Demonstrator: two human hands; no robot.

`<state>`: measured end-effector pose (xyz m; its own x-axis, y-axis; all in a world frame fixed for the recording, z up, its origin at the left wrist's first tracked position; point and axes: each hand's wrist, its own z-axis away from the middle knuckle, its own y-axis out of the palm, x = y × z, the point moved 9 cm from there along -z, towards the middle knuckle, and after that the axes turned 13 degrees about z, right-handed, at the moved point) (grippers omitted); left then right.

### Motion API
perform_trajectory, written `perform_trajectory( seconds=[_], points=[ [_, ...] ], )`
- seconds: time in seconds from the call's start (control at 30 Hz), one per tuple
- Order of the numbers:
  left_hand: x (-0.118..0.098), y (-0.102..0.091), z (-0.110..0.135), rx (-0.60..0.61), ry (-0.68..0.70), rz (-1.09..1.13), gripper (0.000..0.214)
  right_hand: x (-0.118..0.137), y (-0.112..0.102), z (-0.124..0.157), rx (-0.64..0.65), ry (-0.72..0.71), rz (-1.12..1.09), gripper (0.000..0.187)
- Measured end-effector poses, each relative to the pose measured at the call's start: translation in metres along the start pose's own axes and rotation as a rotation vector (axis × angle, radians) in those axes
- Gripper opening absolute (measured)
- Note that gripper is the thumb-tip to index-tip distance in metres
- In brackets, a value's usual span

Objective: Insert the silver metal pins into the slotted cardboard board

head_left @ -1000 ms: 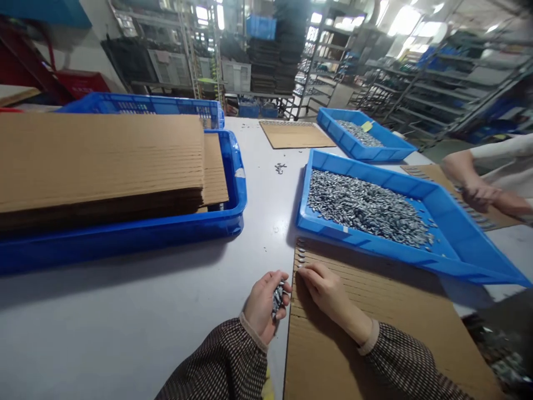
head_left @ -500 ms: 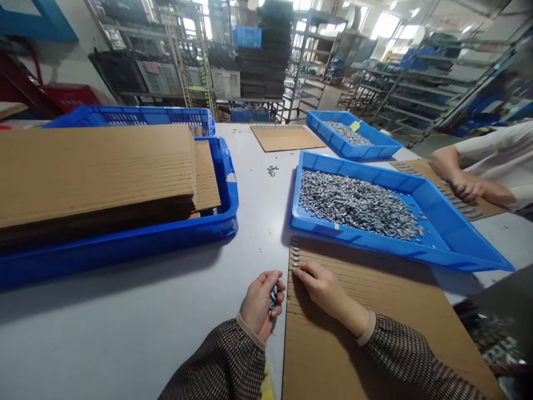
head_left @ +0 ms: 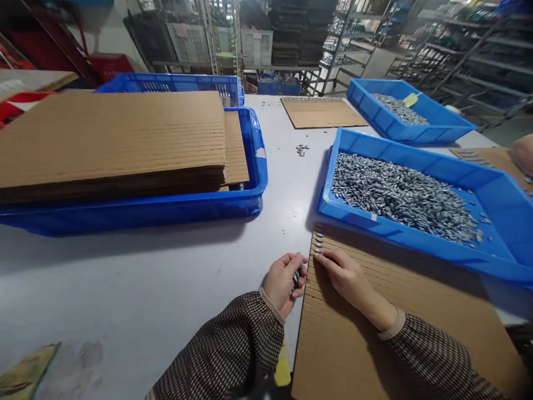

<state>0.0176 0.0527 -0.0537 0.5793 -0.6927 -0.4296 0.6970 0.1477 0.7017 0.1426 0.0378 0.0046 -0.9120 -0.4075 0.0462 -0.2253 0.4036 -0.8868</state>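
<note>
My left hand point(head_left: 284, 279) is curled round a small bunch of grey metal pieces point(head_left: 296, 275), just off the left edge of a corrugated cardboard sheet point(head_left: 375, 333). My right hand point(head_left: 346, 276) rests on the sheet's top left corner, fingertips pinched at a short column of metal pieces point(head_left: 318, 240) set into the flutes. Whether one piece sits between those fingertips I cannot make out. Just beyond the sheet stands a blue tray point(head_left: 491, 194) heaped with the same metal pieces point(head_left: 400, 194).
A blue crate point(head_left: 166, 211) of stacked cardboard sheets point(head_left: 116, 133) fills the left of the white table point(head_left: 125, 289). A second cardboard sheet point(head_left: 320, 113), another tray of pieces point(head_left: 433, 130) and a few loose pieces point(head_left: 301, 149) lie farther back. Another person's hand point(head_left: 523, 155) shows at right.
The view has swung left and down, so everything sits further right. My left hand has closed tighter on its pieces. My right hand stays at the sheet's corner. The other person is mostly out of frame.
</note>
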Motion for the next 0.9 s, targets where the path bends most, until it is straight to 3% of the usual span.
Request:
perform_trajectory(
  seconds=[0.9],
  points=[
    [0.000, 0.000, 0.004, -0.017, -0.002, -0.019, 0.034, -0.013, 0.005, -0.005, 0.065, 0.153, -0.064, 0.016]
  ],
)
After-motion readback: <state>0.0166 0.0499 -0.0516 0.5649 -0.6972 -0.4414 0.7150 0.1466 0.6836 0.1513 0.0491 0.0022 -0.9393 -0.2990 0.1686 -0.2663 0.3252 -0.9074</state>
